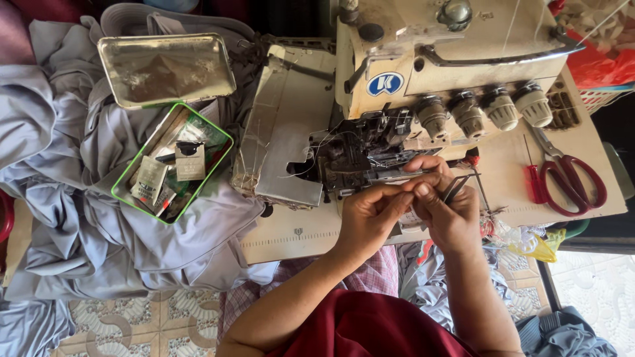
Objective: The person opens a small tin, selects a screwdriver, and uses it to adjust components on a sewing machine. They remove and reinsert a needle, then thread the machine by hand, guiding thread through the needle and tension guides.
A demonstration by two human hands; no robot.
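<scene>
— Where were the hands at that moment?

— Both sat just right of the frame's centre, in front of the sewing machine point(423, 79), a cream overlock type with four tension knobs point(483, 109) in a row. The left hand point(367, 218) had thumb and forefinger pinched together, tips touching the right hand's fingers. Whether a thread lay between them was too fine to tell.

— And the right hand?

— The right hand point(450, 215) was closed around a pair of dark tweezers point(458, 187), whose prongs stuck up past the knuckles toward the machine's needle area point(357, 158). Its forefinger and thumb met the left hand's fingertips just below the dark metal parts there.

— What lay around them?

— At the right of the frame, red-handled scissors point(572, 182) rested on the machine table point(503, 165), with a small red-handled screwdriver point(533, 178) just beside them. Left of centre, an open green-rimmed tin point(173, 162) held small paper packets and odds and ends, and its metal lid point(165, 69) lay above it toward the upper left. Both sat on a heap of grey-blue cloth point(73, 198) that filled the left side.

— Anything lower down?

— A dark red garment point(370, 330) at the bottom centre, patterned floor tiles point(132, 324) at lower left, and yellow scraps point(546, 246) by the table's lower right edge.
</scene>
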